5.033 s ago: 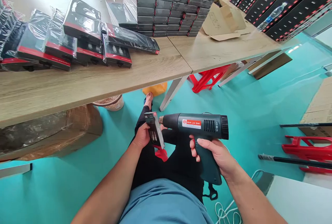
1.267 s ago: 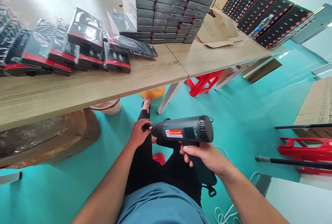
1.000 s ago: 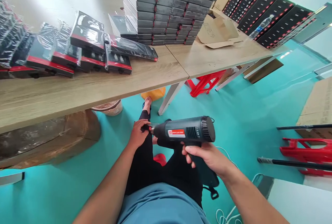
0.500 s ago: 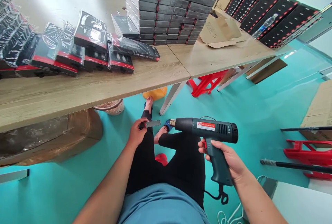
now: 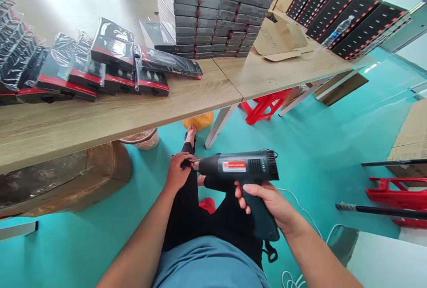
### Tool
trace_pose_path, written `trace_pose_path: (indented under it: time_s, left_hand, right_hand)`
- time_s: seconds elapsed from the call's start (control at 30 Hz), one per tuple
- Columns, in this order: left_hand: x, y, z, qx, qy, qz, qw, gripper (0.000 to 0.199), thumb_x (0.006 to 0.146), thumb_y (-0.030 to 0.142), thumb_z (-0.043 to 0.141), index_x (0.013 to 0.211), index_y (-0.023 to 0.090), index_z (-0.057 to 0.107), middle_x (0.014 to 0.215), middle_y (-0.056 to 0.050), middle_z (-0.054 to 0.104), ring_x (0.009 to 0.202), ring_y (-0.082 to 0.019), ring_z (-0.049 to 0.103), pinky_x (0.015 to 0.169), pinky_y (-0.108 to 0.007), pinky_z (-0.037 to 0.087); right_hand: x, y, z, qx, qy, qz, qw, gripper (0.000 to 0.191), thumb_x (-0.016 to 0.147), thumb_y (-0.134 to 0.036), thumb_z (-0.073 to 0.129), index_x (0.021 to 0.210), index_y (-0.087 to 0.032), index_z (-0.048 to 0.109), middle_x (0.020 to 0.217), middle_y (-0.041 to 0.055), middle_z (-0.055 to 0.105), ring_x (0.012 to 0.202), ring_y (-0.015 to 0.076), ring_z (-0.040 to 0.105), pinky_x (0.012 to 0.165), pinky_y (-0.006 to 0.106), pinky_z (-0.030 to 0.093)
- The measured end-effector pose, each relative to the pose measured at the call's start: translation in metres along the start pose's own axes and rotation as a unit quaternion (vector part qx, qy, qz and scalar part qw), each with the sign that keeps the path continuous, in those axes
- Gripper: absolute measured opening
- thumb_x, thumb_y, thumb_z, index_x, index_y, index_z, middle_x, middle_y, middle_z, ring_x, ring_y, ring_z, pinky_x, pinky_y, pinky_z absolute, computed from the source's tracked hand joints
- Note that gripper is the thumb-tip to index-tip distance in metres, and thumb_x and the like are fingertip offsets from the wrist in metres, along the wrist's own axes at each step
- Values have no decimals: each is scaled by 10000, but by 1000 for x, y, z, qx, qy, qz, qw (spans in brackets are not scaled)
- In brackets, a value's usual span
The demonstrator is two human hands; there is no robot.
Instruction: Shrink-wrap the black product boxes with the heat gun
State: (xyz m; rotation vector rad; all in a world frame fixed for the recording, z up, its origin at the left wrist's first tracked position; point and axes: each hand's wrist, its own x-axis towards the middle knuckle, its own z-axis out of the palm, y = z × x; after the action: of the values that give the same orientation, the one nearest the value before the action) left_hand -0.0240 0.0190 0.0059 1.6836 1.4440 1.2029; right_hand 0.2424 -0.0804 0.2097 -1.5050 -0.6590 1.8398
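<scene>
My right hand is wrapped round the handle of a dark green heat gun, held level above my lap. The gun's metal nozzle points left and overlaps what my left hand holds; whether they touch I cannot tell. Closed fingers of my left hand grip a thin black box with a touch of red, seen almost edge-on and partly hidden by the fingers and nozzle. On the table in front, several black boxes with red edges lie in loose clear film.
A tall stack of black boxes stands on the wooden table, beside torn cardboard. Beneath are a carton, a bin and a red stool. White cable lies on the floor at lower right.
My right hand has brought the heat gun left, so its nozzle now overlaps the thin box. My left hand stays in nearly the same place, still gripping the box.
</scene>
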Motion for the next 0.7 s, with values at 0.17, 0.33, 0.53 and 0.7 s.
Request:
trace_pose_path:
  time_s: [0.17, 0.33, 0.53, 0.7]
  left_hand:
    - [0, 4, -2, 53, 45, 28, 997, 358, 739, 48, 575, 992, 263, 709, 1157, -51, 688, 1232, -271, 556, 1156, -514, 360]
    - [0, 1, -3, 49, 74, 27, 996, 314, 747, 66, 582, 969, 250, 706, 1155, -68, 675, 1231, -283, 555, 1154, -517, 368]
    - [-1, -6, -1, 24, 56, -7, 998, 341, 745, 77, 565, 1002, 251, 707, 1173, -66, 680, 1239, -274, 565, 1145, -505, 396]
    - [-1, -7, 2, -10, 64, -45, 997, 342, 713, 93, 562, 984, 240, 711, 1170, -58, 687, 1186, -266, 603, 1101, -473, 442]
  right_hand:
    - [1, -7, 19, -101, 23, -45, 994, 355, 801, -435, 767, 1034, -168, 744, 885, 55, 732, 707, 168, 658, 604, 288, 553]
    - [6, -5, 23, -113, -23, -61, 991, 340, 788, -426, 771, 1019, -178, 746, 901, 59, 736, 716, 185, 656, 603, 314, 547]
    - [8, 1, 18, -123, 59, -39, 990, 345, 784, -453, 767, 940, -147, 751, 827, 68, 729, 667, 168, 630, 593, 298, 538]
    - [8, 6, 24, -98, 14, -62, 993, 384, 779, -467, 771, 1000, -154, 752, 806, 62, 724, 712, 195, 657, 612, 311, 558]
